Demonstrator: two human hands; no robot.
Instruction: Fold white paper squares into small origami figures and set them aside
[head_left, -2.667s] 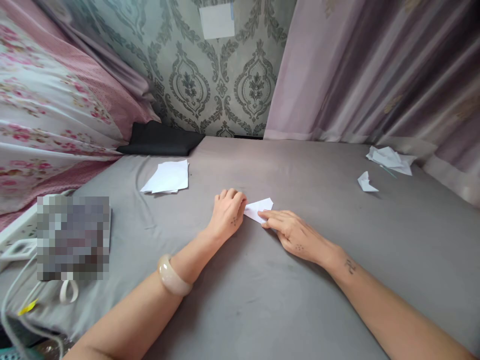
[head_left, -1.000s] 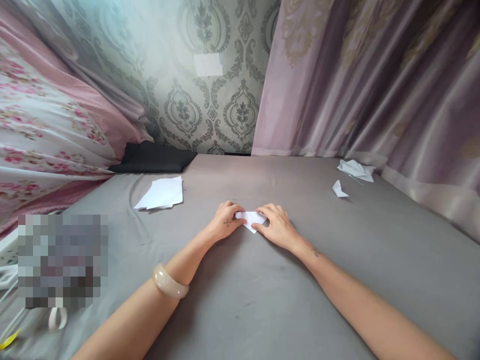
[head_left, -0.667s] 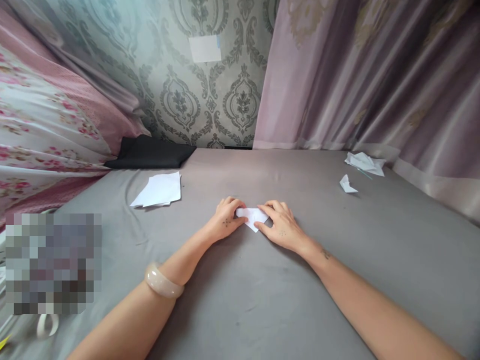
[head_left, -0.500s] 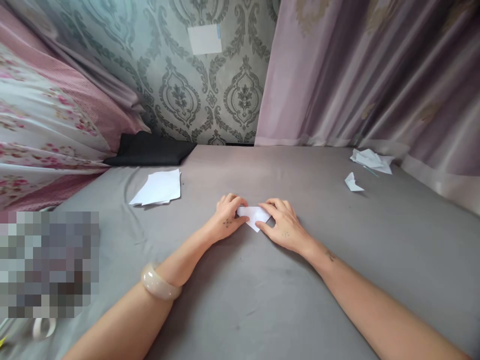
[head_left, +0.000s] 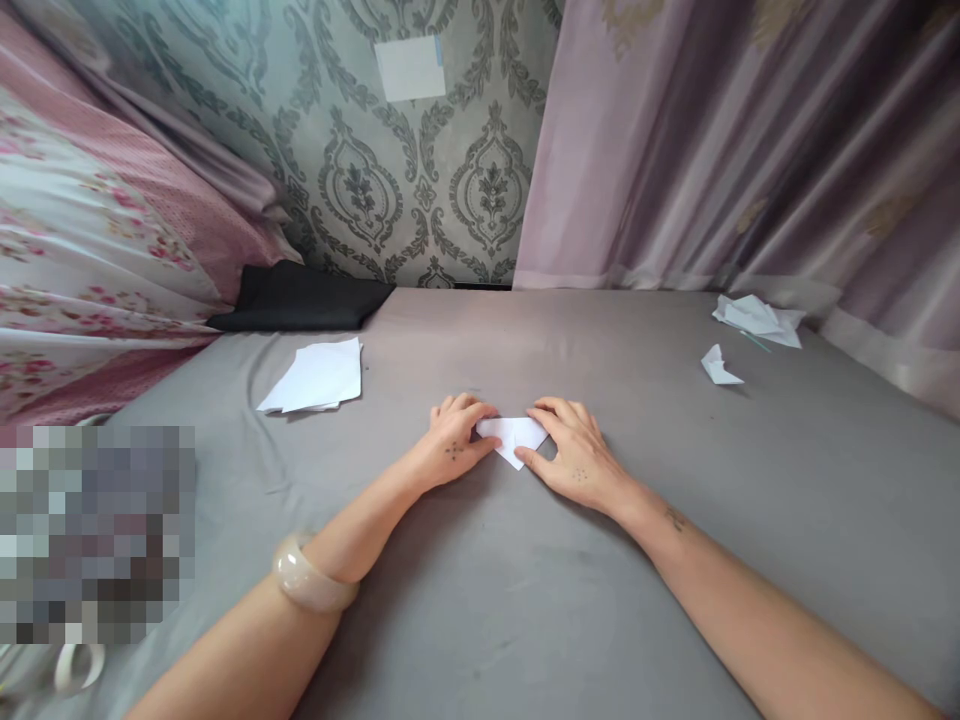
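Note:
A small folded piece of white paper (head_left: 512,432) lies on the grey cloth surface between my hands, its pointed end toward me. My left hand (head_left: 459,438) grips its left end, thumb on the near side and fingers curled at the far edge. At the right end my right hand (head_left: 574,445) pinches it the same way, the thumb pressing near the middle. The paper's outer ends are partly hidden under the fingers. A pale bangle circles my left forearm.
A stack of white paper sheets (head_left: 319,375) lies to the left, before a folded black cloth (head_left: 300,297). On the right are a folded paper piece (head_left: 721,367) and a pile of papers (head_left: 757,318) with a thin greenish stick. A blurred patch covers the left edge. Curtains hang at both sides.
My right hand has shifted slightly right along the paper, so more of its far edge shows. Both hands still hold it. The view has moved a little.

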